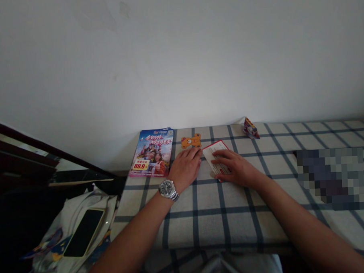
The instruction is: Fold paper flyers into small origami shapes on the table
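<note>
My left hand point(186, 165), with a metal watch point(168, 189) on its wrist, lies palm down on the checked cloth. Its fingers are extended, the tips beside the left corner of a white card with a red edge point(213, 151). Over that card rests my right hand point(236, 169), fingers spread and slightly bent, covering its right part. Printed text shows on the card, too small to read. Just beyond my left fingertips lies a flat orange bear cutout point(191, 141).
A stack of colourful leaflets point(152, 154) sits left of my hands. Near the wall point(197, 63) stands a small folded paper triangle point(251, 128). A pixelated dark item point(328, 178) lies at right. Below left, a phone point(84, 232) rests on a white bag point(103, 202).
</note>
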`<state>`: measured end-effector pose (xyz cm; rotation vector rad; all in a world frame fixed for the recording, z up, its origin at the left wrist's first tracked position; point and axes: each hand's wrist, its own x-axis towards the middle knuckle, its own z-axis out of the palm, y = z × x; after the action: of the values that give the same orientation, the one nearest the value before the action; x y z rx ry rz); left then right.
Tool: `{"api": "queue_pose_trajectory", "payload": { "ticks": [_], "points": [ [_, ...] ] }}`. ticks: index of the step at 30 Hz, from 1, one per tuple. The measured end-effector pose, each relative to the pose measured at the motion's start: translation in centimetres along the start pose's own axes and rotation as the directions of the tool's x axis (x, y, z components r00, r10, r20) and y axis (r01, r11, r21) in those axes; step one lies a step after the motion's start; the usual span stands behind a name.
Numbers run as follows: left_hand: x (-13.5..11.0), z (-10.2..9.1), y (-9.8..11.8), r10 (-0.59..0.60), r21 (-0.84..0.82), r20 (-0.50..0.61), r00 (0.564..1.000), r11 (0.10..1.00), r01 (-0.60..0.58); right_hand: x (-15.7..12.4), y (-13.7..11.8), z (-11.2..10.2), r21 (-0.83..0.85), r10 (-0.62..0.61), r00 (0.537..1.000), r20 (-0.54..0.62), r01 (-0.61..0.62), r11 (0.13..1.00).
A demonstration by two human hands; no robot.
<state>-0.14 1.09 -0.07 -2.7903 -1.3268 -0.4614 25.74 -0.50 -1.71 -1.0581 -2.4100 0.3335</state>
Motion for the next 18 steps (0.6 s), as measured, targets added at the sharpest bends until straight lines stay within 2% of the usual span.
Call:
{"api": "queue_pose_trajectory", "payload": {
  "ticks": [12, 18],
  "points": [
    [-0.61, 0.29, -0.48, 0.016, -0.069, -0.01, 1.0, 0.997, -0.016, -0.07, -0.01, -0.18, 0.009, 0.008, 1.0, 0.004, -0.008, 1.0],
    [-0.6, 0.06, -0.45, 0.066, -0.147, 0.01, 0.998, 0.987, -0.064, -0.08, -0.05, -0.27, 0.026, -0.004, 1.0, -0.003, 0.004, 1.0]
  ]
}}
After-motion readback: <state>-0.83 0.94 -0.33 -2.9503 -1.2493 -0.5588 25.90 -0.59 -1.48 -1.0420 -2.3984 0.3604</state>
